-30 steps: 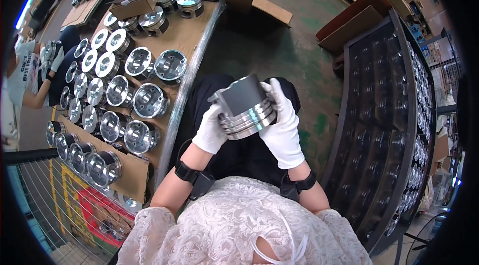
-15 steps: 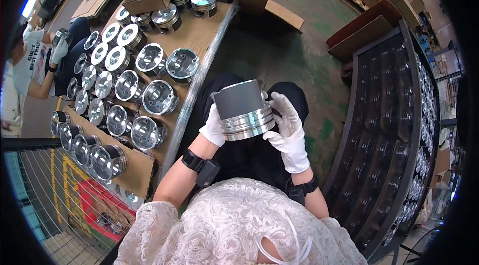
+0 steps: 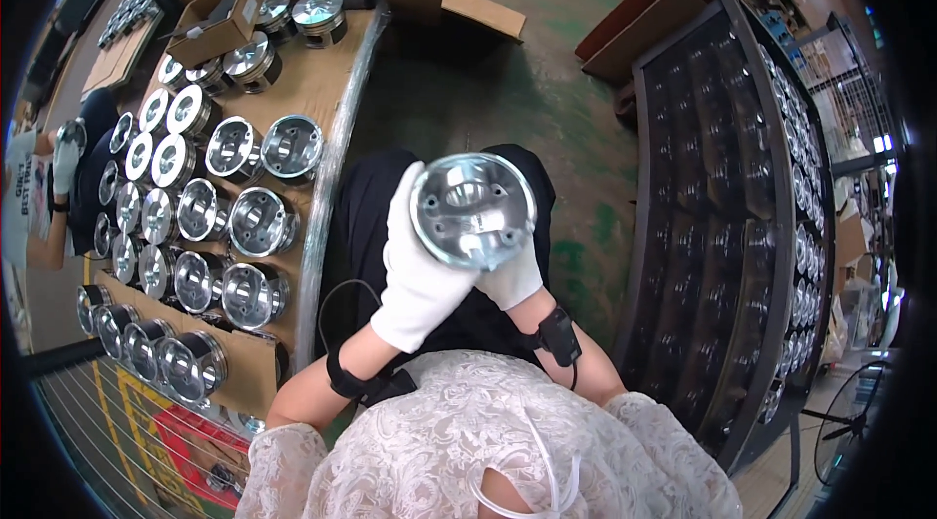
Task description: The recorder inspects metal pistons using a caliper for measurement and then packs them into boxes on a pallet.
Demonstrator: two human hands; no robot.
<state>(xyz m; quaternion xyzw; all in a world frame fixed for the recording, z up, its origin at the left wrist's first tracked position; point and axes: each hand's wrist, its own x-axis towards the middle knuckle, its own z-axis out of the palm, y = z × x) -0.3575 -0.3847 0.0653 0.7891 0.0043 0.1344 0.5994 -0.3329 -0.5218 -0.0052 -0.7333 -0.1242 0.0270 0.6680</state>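
Observation:
A metal engine piston (image 3: 472, 209) is held over my lap, its hollow underside with several holes facing up toward me. My white-gloved left hand (image 3: 415, 265) wraps round its left side, the fingers reaching along the rim. Under its lower right edge sits my right hand (image 3: 511, 277), also gloved; the piston hides most of those fingers. Rows of similar pistons, such as one piston (image 3: 264, 221) with its hollow side up, stand on the cardboard-covered table (image 3: 327, 80) to my left.
An opened cardboard box (image 3: 217, 23) stands among pistons at the table's far end. Dark metal racking (image 3: 639, 255) with pistons along its far side rises on my right. At the left edge another person's gloved hand (image 3: 65, 163) holds a piston. A wire fence (image 3: 127, 421) runs lower left.
The piston has turned from lying side-on to showing its hollow underside. My left hand has come round its near left side; my right hand has moved beneath. The view has shifted rightward.

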